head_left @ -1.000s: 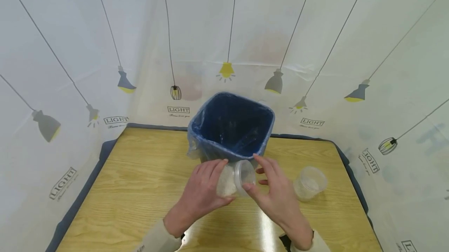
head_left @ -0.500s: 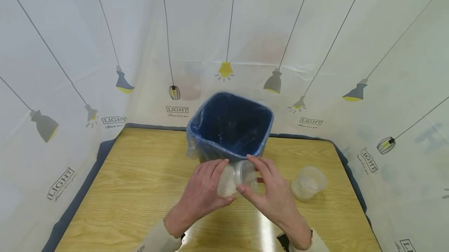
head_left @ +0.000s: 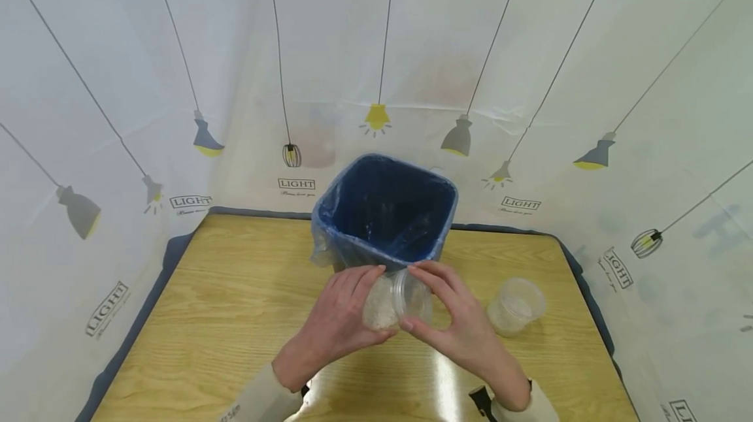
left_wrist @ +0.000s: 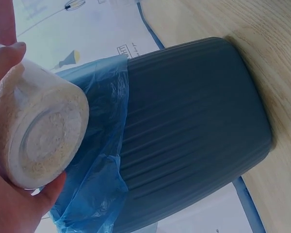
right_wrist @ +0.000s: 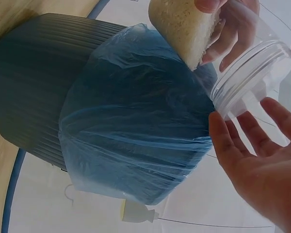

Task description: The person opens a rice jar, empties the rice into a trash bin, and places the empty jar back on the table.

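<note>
A clear jar [head_left: 379, 304] is being held sideways between 2 hands, above the wood-grain counter [head_left: 235, 317]; its base is pointing to 9 o'clock and its ringed, see-through end to 3 o'clock. Pale grains [right_wrist: 177, 29] are packing the base end. At the jar's 9 o'clock, the left hand [head_left: 335, 314] is gripping that base, fingers and thumb curving round it. At 4 o'clock, the right hand [head_left: 465, 327] is holding the ringed end, thumb and fingers arching around it. At 12 o'clock, just beyond the jar, a dark ribbed bin [left_wrist: 199, 126] is standing, a blue plastic liner [left_wrist: 99, 102] draping over its rim. At 3 o'clock, past the right hand's fingers, a clear tub [head_left: 518, 308] is sitting on the counter. Farther out, a pale sheet [head_left: 329, 36] is showing printed hanging lamps [head_left: 376, 116].
</note>
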Tool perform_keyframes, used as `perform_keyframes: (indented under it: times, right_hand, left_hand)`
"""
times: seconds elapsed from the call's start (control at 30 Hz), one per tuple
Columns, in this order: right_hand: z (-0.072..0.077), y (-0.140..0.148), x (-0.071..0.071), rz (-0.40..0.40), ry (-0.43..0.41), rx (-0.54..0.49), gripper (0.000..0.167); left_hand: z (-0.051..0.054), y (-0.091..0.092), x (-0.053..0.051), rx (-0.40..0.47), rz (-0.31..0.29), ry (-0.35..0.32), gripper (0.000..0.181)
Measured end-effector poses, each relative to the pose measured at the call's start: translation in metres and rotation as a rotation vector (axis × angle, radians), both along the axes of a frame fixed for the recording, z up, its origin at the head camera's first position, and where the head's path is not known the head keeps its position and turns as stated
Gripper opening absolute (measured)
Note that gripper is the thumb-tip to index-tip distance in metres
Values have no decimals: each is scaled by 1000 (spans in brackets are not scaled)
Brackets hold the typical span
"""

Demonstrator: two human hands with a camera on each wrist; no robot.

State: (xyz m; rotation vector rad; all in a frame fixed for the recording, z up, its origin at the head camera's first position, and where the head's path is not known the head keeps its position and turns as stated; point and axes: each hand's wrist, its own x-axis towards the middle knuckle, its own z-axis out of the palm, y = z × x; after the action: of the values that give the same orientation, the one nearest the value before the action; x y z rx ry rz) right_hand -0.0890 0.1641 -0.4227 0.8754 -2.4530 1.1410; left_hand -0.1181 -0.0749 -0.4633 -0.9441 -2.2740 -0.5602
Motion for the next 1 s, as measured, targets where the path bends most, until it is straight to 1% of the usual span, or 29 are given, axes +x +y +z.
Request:
perform_keyframes:
  times: [0.2,0.37,0.5,0.63,0.77,0.83,0.9,1.0]
  right_hand:
    - [1,3,-3,61,-8,-18,73]
    - [1,5,-5,113,0,-41,67]
    - [-1,6,-6,166,23,-57,63]
    - [-2,7,-8,196,36,-54,61]
    - [-2,7,-8,200,34,-44,60]
    - [-2,7,-8,187,32,-36,62]
    - [-2,6,-8,159,19,-38,67]
    - [-1,4,-7,89,-11,-94,75]
  left_hand:
    - [0,-1,-3,2,-14,-4,103]
    - [0,-1,-3,-2,-22,-37,103]
    - [1,-2,-4,4,-32,-44,102]
    - [1,-2,-4,5,-38,-46,102]
    - [1,-2,-5,5,-41,-60,101]
    - [0,-2,-5,5,-42,-65,101]
    - [0,-1,-6,7,-44,-74,101]
    - [-1,-2,-6,24,-45,-89,101]
